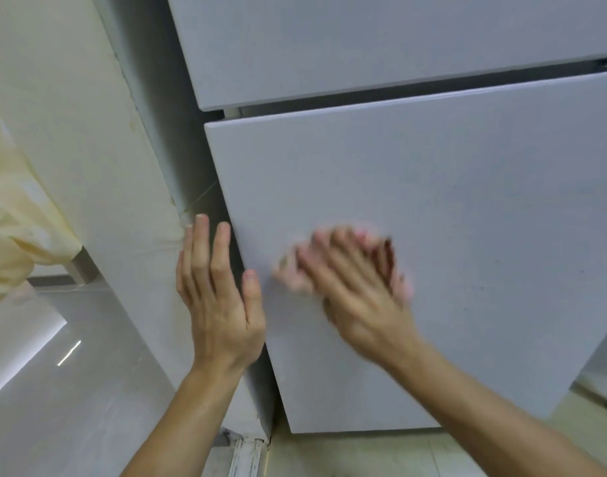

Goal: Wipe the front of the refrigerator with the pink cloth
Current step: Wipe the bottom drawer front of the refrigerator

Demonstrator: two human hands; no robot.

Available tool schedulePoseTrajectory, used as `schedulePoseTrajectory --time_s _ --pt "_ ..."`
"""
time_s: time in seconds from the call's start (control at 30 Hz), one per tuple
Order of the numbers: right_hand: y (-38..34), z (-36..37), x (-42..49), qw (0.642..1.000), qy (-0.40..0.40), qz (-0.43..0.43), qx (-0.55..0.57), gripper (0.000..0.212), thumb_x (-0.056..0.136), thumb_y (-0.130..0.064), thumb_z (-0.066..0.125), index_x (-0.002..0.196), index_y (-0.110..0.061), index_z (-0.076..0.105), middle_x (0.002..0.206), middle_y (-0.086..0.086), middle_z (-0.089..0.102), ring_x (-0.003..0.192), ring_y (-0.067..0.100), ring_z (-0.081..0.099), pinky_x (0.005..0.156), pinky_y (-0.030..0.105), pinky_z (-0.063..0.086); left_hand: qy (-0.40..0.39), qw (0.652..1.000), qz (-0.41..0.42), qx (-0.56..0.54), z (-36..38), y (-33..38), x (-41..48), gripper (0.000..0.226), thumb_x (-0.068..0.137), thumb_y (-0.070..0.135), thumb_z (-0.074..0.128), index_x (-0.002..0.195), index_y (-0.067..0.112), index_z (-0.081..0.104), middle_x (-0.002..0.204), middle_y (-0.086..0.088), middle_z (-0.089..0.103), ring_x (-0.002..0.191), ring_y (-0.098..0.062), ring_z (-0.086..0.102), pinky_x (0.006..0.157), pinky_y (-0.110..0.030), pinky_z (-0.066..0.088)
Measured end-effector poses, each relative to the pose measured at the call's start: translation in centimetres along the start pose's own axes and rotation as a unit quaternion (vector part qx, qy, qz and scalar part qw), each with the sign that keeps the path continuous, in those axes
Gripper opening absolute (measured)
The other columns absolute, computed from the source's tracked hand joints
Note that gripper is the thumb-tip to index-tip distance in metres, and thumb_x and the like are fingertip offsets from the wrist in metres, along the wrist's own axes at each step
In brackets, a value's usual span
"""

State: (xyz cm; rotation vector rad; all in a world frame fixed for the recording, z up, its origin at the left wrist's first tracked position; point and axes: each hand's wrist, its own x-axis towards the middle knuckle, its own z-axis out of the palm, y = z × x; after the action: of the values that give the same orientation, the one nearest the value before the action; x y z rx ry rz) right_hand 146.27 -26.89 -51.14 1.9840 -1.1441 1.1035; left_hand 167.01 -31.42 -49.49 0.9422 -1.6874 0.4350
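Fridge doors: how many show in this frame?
2. The upper door fills the top; the lower door sits below it, where the right hand presses the cloth. Others may lie beyond the frame.

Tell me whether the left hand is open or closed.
Open: the left hand is flat, fingers straight, beside the fridge door, holding nothing.

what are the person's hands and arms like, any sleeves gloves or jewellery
No gloves or sleeves: the left forearm and right forearm are bare to the frame edge. The left hand has short, unpainted nails, no ring, no watch. The right hand is motion-blurred, so rings cannot be told.
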Motion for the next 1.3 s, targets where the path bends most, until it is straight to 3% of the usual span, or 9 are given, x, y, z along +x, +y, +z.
schedulePoseTrajectory --time_s 0.13,0.27,0.57,0.7,0.8,0.9,1.07,1.2,1.3 --pt "0.2 -4.3 10.6 0.971 0.17 0.133 -0.103 0.058 0.104 -0.02 0.056 0.159 -0.017 0.04 0.167 0.019 0.032 0.159 0.037 0.021 0.128 0.061 0.01 -0.018 0.999 0.028 0.029 1.0 1.9 0.5 0.067 0.104 0.027 0.04 0.165 0.013 0.017 0.173 -0.013 0.016 0.162 -0.028 0.008 0.128 -0.06 0.008" --pt "0.2 -4.7 12.3 0.964 0.193 0.121 -0.137 0.05 0.108 -0.034 0.05 0.157 -0.026 0.047 0.166 0.018 0.035 0.157 0.04 0.026 0.129 0.061 0.011 -0.008 0.998 0.028 0.058 2.2 2.9 0.7 0.068 0.104 0.029 0.043 0.166 0.018 0.017 0.173 -0.014 0.015 0.162 -0.027 0.006 0.126 -0.063 0.012" --pt "6.3 -1.2 -12.9 0.95 -0.151 -0.163 -0.219 0.076 0.102 -0.036 0.054 0.167 -0.027 0.017 0.176 0.002 -0.009 0.163 0.022 -0.007 0.13 0.046 -0.013 0.028 0.997 0.021 0.062 2.9 3.6 0.5 0.067 0.102 0.024 0.048 0.163 0.011 0.024 0.17 -0.02 0.019 0.162 -0.026 0.003 0.128 -0.056 0.007" --pt "6.9 -1.5 -14.0 0.957 -0.18 -0.127 -0.188 0.096 0.092 -0.022 0.065 0.168 -0.032 0.007 0.176 -0.008 -0.006 0.163 0.013 -0.004 0.132 0.043 -0.008 0.006 0.997 0.052 0.056 3.2 5.0 0.0 0.068 0.1 0.024 0.05 0.163 0.014 0.026 0.17 -0.019 0.017 0.162 -0.024 -0.002 0.129 -0.056 0.005" --pt "6.8 -2.2 -10.6 0.985 -0.115 -0.065 -0.111 0.096 0.087 -0.01 0.079 0.164 -0.031 0.026 0.176 -0.005 0.01 0.162 0.012 0.002 0.132 0.035 0.0 -0.021 0.994 0.088 0.054 3.4 6.0 -0.4 0.074 0.096 0.024 0.056 0.163 0.016 0.025 0.171 -0.017 0.014 0.162 -0.027 0.0 0.129 -0.056 0.004" --pt "7.0 -5.0 -3.2 0.996 0.053 0.032 -0.06 0.068 0.097 -0.015 0.057 0.161 -0.023 0.033 0.169 0.004 0.027 0.162 0.014 0.003 0.132 0.04 0.0 -0.025 0.993 0.097 0.057 3.8 6.7 -0.4 0.08 0.09 0.019 0.062 0.162 0.016 0.027 0.171 -0.017 0.016 0.162 -0.03 0.003 0.129 -0.056 0.006" --pt "5.2 -8.5 9.3 0.939 0.273 0.204 0.046 0.049 0.095 0.002 0.057 0.143 0.008 0.051 0.163 0.038 0.025 0.157 0.051 0.011 0.127 0.066 0.004 -0.014 0.993 0.105 0.045 4.3 8.6 0.5 0.088 0.079 0.006 0.061 0.161 0.012 0.03 0.171 -0.017 0.017 0.162 -0.031 0.005 0.129 -0.056 0.007" --pt "6.0 -7.8 6.8 0.966 0.22 0.124 -0.06 0.052 0.098 -0.01 0.053 0.15 -0.005 0.053 0.162 0.029 0.036 0.155 0.047 0.026 0.13 0.056 0.01 -0.002 0.996 0.087 0.02 4.6 9.2 1.0 0.082 0.084 0.01 0.059 0.161 0.01 0.029 0.171 -0.017 0.019 0.162 -0.03 0.005 0.129 -0.054 0.005" --pt "6.8 -5.1 -0.9 0.986 0.115 0.053 -0.11 0.059 0.102 -0.024 0.051 0.16 -0.022 0.038 0.171 0.016 0.013 0.162 0.034 0.011 0.13 0.05 0.007 0.004 0.997 0.077 0.006 5.3 9.7 0.9 0.076 0.091 0.016 0.056 0.161 0.009 0.028 0.17 -0.018 0.018 0.162 -0.028 0.002 0.129 -0.055 0.003"
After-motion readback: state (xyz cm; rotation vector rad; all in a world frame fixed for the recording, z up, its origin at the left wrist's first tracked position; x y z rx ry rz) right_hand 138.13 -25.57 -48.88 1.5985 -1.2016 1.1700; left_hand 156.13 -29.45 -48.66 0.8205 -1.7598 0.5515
